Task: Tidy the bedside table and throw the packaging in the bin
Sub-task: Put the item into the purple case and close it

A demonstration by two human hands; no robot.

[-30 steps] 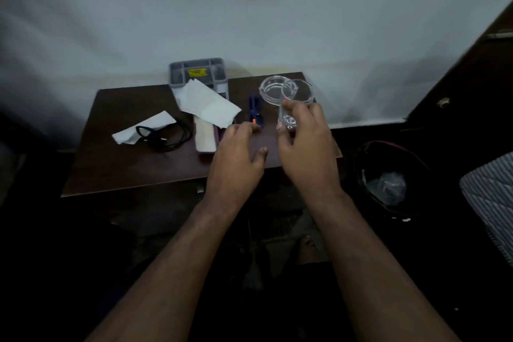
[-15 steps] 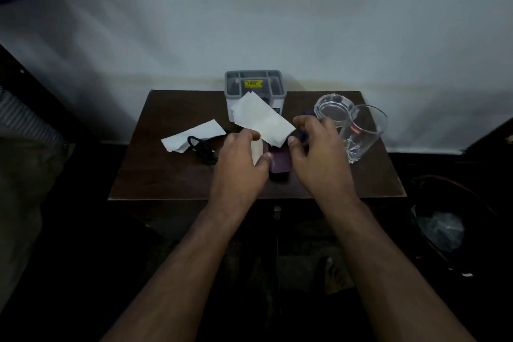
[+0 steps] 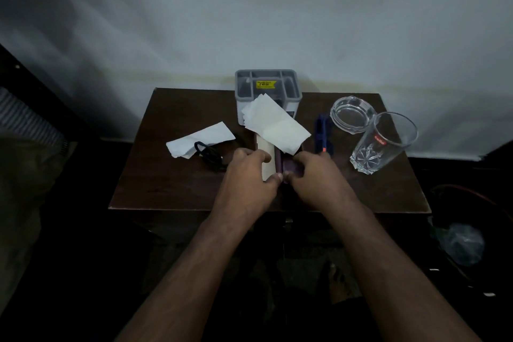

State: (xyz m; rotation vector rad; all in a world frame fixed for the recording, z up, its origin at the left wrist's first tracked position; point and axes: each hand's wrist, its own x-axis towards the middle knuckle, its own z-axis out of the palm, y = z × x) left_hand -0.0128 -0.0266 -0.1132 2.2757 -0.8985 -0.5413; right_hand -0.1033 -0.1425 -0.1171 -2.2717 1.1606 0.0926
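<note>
On the dark wooden bedside table [image 3: 172,189], my left hand [image 3: 247,175] and my right hand [image 3: 316,175] grip a flat box [image 3: 279,164] at mid table, its left part cream and its right part dark purple. A white paper sheet [image 3: 274,125] lies over the box's far end. Another crumpled white paper [image 3: 200,139] lies to the left, partly on a black coiled cable [image 3: 209,157]. The bin [image 3: 472,236] stands on the floor at the right with clear plastic [image 3: 460,243] inside.
A grey organiser [image 3: 268,89] with a yellow label stands at the table's back edge. A blue pen-like object [image 3: 322,134], a glass ashtray [image 3: 351,114] and a tall drinking glass [image 3: 383,141] sit on the right side. A striped bed [image 3: 22,119] lies at the left.
My right hand let go of the drinking glass, which now stands on the table's right. Both hands moved to the box and closed on its near end. The view shifted left.
</note>
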